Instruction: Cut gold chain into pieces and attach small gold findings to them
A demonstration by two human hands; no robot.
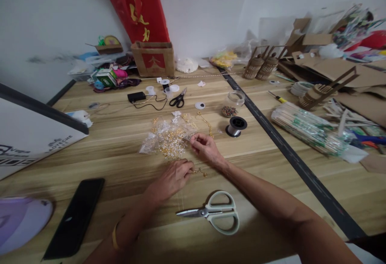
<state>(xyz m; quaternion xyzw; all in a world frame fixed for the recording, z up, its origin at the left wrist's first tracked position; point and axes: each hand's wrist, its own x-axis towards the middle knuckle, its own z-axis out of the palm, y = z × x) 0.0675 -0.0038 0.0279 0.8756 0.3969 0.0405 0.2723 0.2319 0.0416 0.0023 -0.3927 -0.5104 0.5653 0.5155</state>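
My left hand [173,177] rests on the wooden table [120,143] with fingers curled, pinching a small gold chain piece [199,171] at its fingertips. My right hand [205,147] lies just beyond it, fingers pinched at the edge of a heap of clear plastic bags with gold beads and findings [169,137]. A gold chain [205,122] runs off the heap's far right side. Pale green scissors [215,213] lie shut between my forearms, near the table's front.
A spool of clear thread [236,126], a small bowl of beads [229,111] and a glass jar [235,97] stand beyond my right hand. Black scissors [178,99] lie farther back. A black phone [75,215] lies front left, a bundle of sticks [307,129] right, cardboard clutter behind.
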